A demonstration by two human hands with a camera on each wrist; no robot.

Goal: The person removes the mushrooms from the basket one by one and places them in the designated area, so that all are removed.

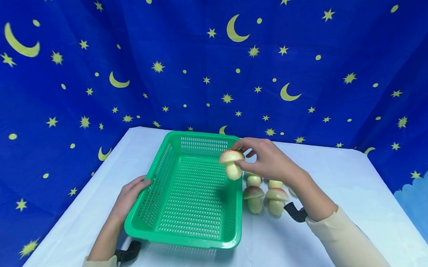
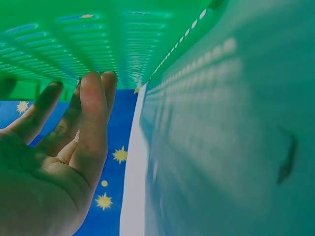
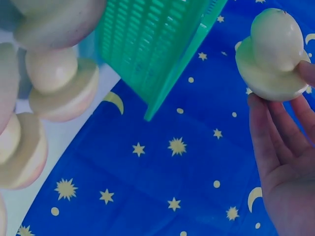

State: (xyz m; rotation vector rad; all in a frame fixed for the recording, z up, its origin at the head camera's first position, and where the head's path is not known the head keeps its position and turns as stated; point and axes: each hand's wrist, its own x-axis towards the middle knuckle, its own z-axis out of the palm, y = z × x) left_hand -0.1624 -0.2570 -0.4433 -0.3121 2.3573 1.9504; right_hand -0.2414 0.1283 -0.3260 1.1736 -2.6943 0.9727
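Note:
A toy mushroom (image 1: 233,171) with a pale stem and reddish cap is pinched between the thumb and fingers of my right hand (image 1: 264,157), held over the right side of a green plastic basket (image 1: 188,241). In the right wrist view the same mushroom (image 3: 276,44) shows stem up, fingertips at its cap. My left hand (image 1: 129,196) grips the basket's left rim. Seen from the left wrist, its thumb (image 2: 93,105) lies against the slotted outer wall. Just right of the basket lie several more mushrooms (image 1: 255,202) in rows, some partly hidden by my right hand.
A white-covered table (image 1: 302,255) carries everything. Behind it hangs a blue curtain (image 1: 190,45) with yellow moons and stars. Black wrist camera mounts (image 1: 296,212) stick out from both wrists, the right one close to the mushrooms.

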